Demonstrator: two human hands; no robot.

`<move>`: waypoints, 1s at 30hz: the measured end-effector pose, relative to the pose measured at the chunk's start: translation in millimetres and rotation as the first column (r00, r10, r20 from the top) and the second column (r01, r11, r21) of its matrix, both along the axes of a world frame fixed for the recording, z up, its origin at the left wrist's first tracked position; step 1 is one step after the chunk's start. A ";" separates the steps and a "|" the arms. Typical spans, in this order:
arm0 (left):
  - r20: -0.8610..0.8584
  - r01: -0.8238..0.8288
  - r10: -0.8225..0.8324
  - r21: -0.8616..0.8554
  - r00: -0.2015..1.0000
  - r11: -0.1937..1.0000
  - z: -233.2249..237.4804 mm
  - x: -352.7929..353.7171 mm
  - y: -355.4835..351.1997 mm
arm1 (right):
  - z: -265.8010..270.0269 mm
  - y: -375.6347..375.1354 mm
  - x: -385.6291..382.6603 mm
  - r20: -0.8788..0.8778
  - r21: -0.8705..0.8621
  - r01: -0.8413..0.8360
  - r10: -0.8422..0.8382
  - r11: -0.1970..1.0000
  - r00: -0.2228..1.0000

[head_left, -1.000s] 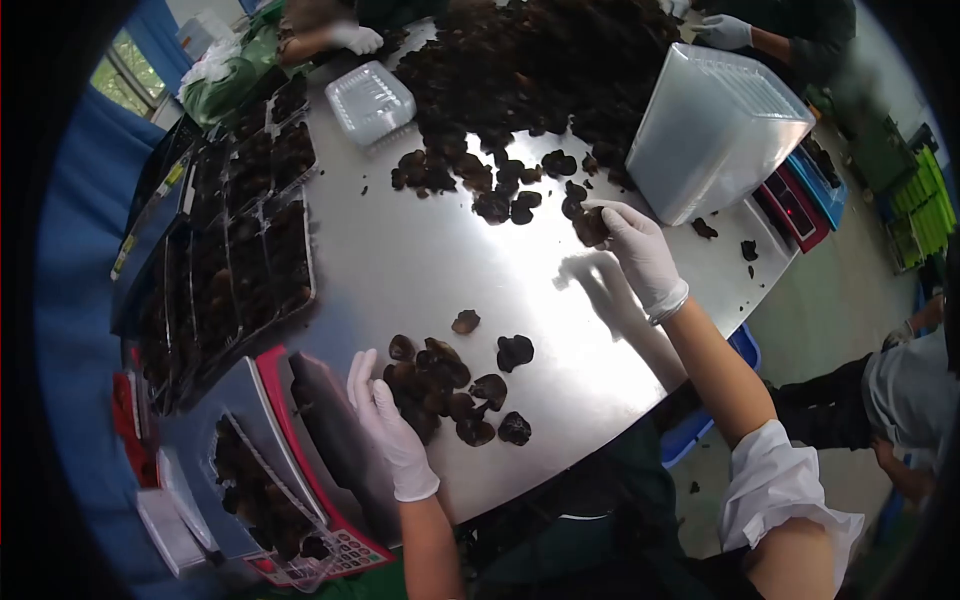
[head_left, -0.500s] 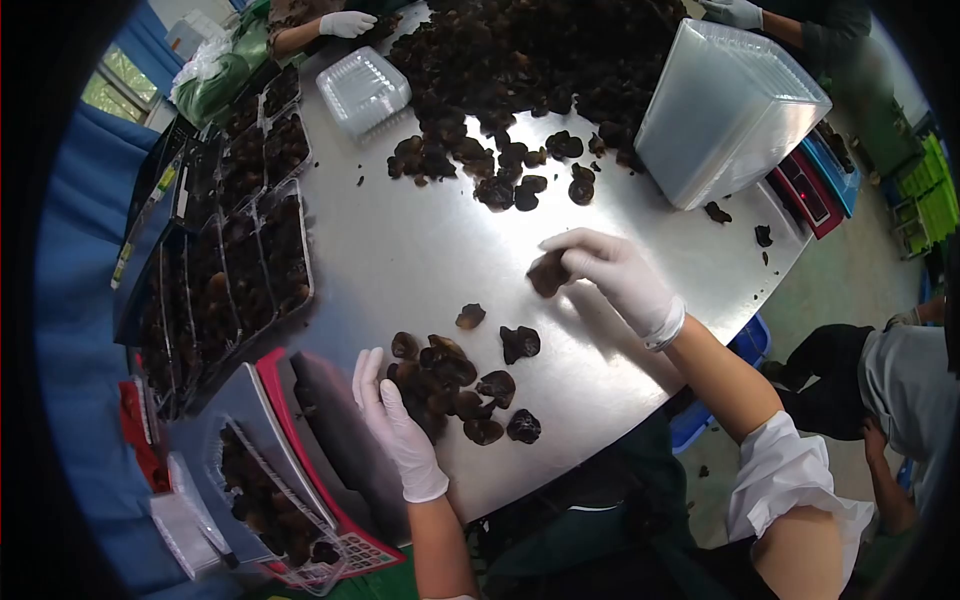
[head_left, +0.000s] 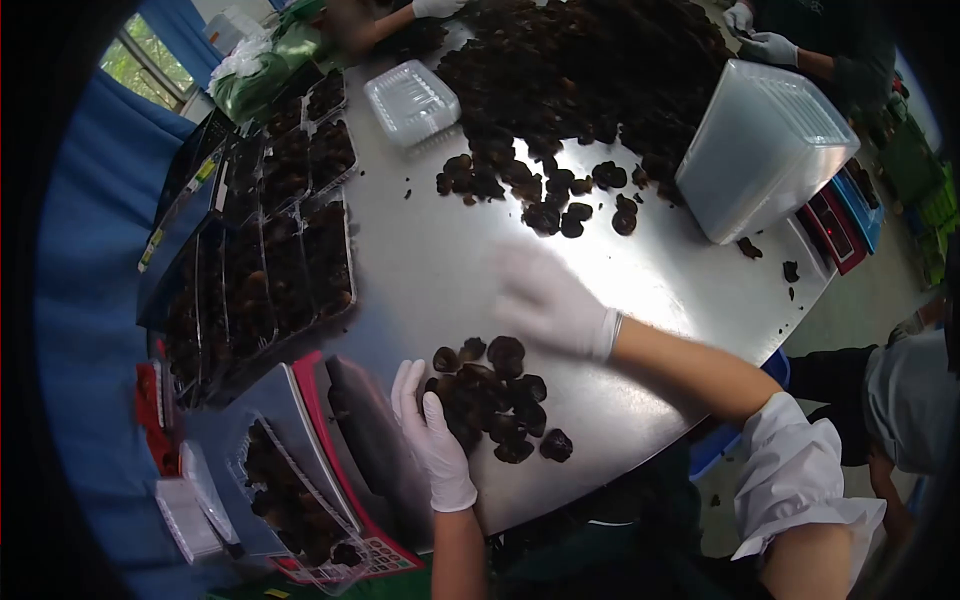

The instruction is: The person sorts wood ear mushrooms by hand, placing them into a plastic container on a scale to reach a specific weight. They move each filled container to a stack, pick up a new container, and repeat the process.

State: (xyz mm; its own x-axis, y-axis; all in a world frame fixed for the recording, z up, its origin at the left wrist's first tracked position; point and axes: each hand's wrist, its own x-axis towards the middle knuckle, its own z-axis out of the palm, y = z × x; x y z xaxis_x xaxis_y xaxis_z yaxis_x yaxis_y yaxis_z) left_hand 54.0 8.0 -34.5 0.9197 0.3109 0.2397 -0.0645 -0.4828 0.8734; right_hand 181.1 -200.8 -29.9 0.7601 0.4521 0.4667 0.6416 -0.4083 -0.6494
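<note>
My left hand (head_left: 437, 445), in a white glove, is open with its edge on the metal table (head_left: 420, 260). Its fingers are stretched out and the thumb stands apart, against the left side of a small pile of dark brown wood ear mushrooms (head_left: 490, 395). Above the pile hovers my right hand (head_left: 553, 302), gloved too and smeared by motion. Whether its fingers hold anything cannot be made out.
A big heap of wood ear mushrooms (head_left: 590, 80) covers the far side. Filled clear trays (head_left: 275, 280) line the left; another filled tray (head_left: 300, 500) rests on a scale. Stacked clear trays (head_left: 740, 150) stand right. Co-workers' gloved hands (head_left: 770, 48) work behind.
The view has shifted, moving everything right and down. My right hand, which held a mushroom, has swung left toward the pile and no mushroom shows in it. Loose pieces now lie closer against the pile.
</note>
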 end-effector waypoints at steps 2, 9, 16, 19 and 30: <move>-0.003 0.003 -0.003 0.002 1.000 1.000 0.2 -1.0 1.2 | 1.9 -24.0 45.5 0.228 -0.273 0.439 -0.386 0.856 0.894; -0.044 -0.002 -0.001 -0.071 0.999 0.997 3.4 1.5 3.4 | 32.7 -64.8 27.5 0.078 -0.496 0.168 -0.149 0.852 0.986; -0.069 0.005 -0.009 -0.051 0.998 0.999 1.2 2.6 3.8 | 20.5 -45.4 144.8 -0.192 -0.195 0.399 -0.434 0.896 0.880; -0.091 0.003 -0.005 -0.023 0.996 1.000 3.4 3.2 2.4 | 15.6 -28.6 167.7 -0.116 -0.359 0.395 -0.460 0.846 0.880; -0.098 -0.001 -0.006 -0.067 0.995 0.998 2.6 3.8 3.1 | 13.0 -27.7 196.4 -0.060 -0.504 0.238 -0.309 0.830 0.949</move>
State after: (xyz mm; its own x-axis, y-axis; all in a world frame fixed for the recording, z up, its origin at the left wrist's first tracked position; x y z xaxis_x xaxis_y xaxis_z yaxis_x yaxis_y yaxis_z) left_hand 57.8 11.1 -31.9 0.9386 0.3207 0.1271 0.0218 -0.4230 0.9059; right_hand 377.4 -228.5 -16.9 0.9251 0.3572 0.1290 0.3784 -0.8386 -0.3919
